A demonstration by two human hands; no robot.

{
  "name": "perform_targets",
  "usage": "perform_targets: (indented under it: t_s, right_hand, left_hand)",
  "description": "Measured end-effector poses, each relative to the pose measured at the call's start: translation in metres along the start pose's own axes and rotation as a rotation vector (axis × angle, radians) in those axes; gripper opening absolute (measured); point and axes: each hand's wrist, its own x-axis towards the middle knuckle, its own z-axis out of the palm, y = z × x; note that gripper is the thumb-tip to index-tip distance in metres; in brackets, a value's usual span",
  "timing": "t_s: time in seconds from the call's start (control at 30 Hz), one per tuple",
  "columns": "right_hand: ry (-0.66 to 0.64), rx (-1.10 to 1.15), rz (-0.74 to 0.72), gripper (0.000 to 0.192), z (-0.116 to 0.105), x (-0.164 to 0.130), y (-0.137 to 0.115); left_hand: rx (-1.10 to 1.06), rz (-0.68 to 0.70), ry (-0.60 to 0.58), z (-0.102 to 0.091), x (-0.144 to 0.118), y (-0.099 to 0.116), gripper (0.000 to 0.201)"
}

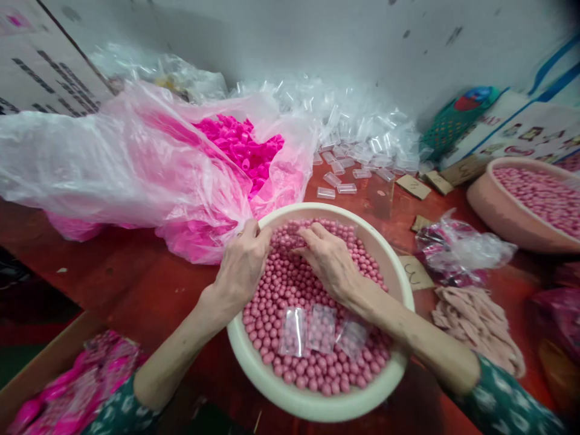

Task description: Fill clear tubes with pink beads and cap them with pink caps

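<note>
A cream basin (244, 362) full of small pink beads (290, 290) is in front of me. My left hand (242, 260) is at its upper left rim, with fingers curled closed. What they grip, if anything, is hidden from view. My right hand (328, 260) reaches over the beads from the right. Its fingers are bent, the thumb stands apart from them, and nothing shows held between them. Nearer to me, a clear plastic piece (293, 332) lies on the beads, with two similar ones beside it.
Behind the basin, a plastic bag (149, 163) spills bright pink pieces (244, 145). Clear plastic pieces (362, 130) are heaped by the wall. At right are another bead-filled basin (502, 208), a crumpled bag (462, 244) and a cloth (480, 326). An open box (40, 362) sits lower left.
</note>
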Motion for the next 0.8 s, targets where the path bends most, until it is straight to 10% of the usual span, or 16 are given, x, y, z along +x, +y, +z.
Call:
perform_targets:
  t_s: [0.27, 0.5, 0.8]
  right_hand:
    - [-0.017, 0.018, -0.018, 0.013, -0.009, -0.009, 0.000]
    - [-0.177, 0.137, -0.366, 0.032, -0.004, 0.025, 0.028]
    - [-0.197, 0.118, -0.300, 0.026, -0.019, 0.022, 0.027]
  left_hand:
    - [-0.080, 0.059, 0.247, 0.004, -0.006, -0.003, 0.022]
    - [0.110, 0.192, 0.155, 0.009, 0.002, -0.003, 0.024]
    - [0.165, 0.247, 0.217, 0.004, 0.007, -0.003, 0.017]
